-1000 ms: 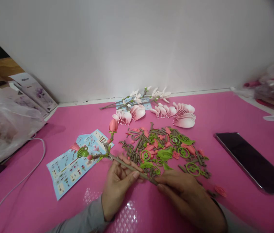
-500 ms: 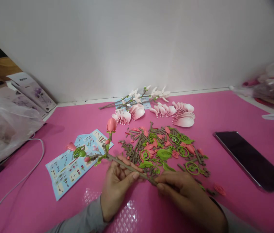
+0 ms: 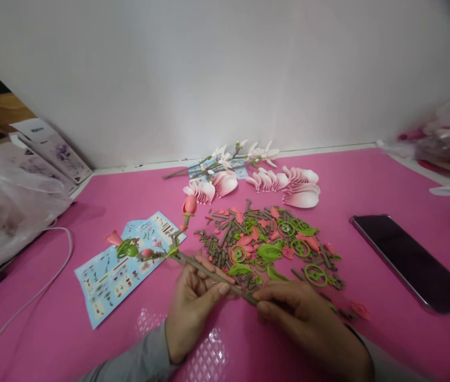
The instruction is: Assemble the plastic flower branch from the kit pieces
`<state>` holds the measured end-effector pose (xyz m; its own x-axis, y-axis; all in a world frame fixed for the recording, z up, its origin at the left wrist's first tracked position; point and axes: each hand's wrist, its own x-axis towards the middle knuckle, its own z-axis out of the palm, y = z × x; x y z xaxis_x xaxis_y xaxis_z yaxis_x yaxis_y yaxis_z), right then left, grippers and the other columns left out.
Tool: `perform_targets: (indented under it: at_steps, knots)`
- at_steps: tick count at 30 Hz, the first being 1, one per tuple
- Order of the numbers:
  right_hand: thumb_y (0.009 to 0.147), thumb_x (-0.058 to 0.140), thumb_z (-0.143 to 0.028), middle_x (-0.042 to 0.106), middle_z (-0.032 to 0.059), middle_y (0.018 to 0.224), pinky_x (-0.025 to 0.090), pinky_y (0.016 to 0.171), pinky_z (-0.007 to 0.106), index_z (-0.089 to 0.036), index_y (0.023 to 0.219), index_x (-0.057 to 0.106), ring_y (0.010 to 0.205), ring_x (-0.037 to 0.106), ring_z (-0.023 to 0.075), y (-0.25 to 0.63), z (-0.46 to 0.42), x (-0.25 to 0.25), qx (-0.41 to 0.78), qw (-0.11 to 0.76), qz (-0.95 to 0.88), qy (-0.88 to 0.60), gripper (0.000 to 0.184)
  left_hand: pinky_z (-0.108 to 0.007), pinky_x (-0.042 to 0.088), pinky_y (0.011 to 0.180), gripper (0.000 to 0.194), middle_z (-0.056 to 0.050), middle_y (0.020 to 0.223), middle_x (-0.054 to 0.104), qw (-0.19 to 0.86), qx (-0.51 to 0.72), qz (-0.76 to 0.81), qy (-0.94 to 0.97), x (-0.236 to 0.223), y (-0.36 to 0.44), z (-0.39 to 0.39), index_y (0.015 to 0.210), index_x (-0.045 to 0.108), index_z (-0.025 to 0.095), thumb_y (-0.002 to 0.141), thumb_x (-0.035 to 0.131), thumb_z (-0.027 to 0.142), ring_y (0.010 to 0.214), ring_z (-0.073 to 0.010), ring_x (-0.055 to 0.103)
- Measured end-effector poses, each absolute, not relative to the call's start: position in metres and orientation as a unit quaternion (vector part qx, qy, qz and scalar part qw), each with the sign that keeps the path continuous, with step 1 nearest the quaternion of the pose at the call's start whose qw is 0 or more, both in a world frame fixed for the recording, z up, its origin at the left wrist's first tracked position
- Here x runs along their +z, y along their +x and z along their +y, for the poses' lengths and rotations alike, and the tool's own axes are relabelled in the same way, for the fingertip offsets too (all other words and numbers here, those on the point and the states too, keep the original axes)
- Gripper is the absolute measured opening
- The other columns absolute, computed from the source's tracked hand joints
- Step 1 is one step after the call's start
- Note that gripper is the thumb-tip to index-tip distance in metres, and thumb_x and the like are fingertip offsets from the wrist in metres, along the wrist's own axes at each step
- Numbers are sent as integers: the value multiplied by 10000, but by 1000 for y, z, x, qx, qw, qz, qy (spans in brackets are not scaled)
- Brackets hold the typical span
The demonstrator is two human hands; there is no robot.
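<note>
Both my hands hold a brown plastic stem (image 3: 215, 274) of a building-block flower branch. My left hand (image 3: 193, 313) pinches it between thumb and fingers, and my right hand (image 3: 296, 313) grips its near end. Beyond my left hand, the branch carries a pink bud (image 3: 189, 205), a smaller pink bud (image 3: 147, 253), and a green ring-shaped piece (image 3: 127, 248). A loose pile of brown, green and pink pieces (image 3: 265, 244) lies just beyond my hands, close to my right fingers.
A printed blue parts sheet (image 3: 125, 268) lies under the branch's tip on a pink mat (image 3: 50, 318). A finished white-flowered branch (image 3: 225, 162) and rows of pale petals (image 3: 268, 181) sit further back. A phone (image 3: 412, 263), plastic bags (image 3: 6, 209), and a white cable (image 3: 37, 286) surround the mat.
The branch has turned slightly in my fingers: its large pink bud has shifted right and its green ring has shifted left. My hands have barely moved.
</note>
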<state>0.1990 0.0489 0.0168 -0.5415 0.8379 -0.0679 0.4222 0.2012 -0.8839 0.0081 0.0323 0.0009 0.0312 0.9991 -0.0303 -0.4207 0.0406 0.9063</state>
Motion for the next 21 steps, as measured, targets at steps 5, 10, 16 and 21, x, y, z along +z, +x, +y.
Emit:
perform_targets:
  at_steps: [5,10,16,21]
  knots:
    - [878,498,-264,601,-5,635,387,567,220,-178,650,613,618,542,128,199,49,17,462,218,-750,-421,270,-288,524,674,227,1,740,709,631,572,371,370,3,8,31,804,497,186,765,719,159,680,-138,657]
    - [870,501,-274,600,-4,619,372,550,222,-178,652,619,610,536,130,197,48,19,458,222,-750,-423,266,-277,535,672,220,0,741,716,627,570,374,378,4,8,30,811,511,186,761,721,143,672,-132,663]
    - [865,501,-276,582,-11,598,367,545,222,-180,632,608,592,522,124,196,48,20,461,226,-747,-423,274,-260,542,664,221,-4,736,722,621,577,372,379,1,8,29,805,521,186,751,732,148,685,-136,673]
    - [848,528,-270,616,-9,613,386,553,216,-180,658,642,589,538,120,194,47,20,490,241,-726,-418,239,-244,551,668,273,-5,766,751,622,585,388,348,-1,7,29,905,552,188,728,757,158,693,-132,688]
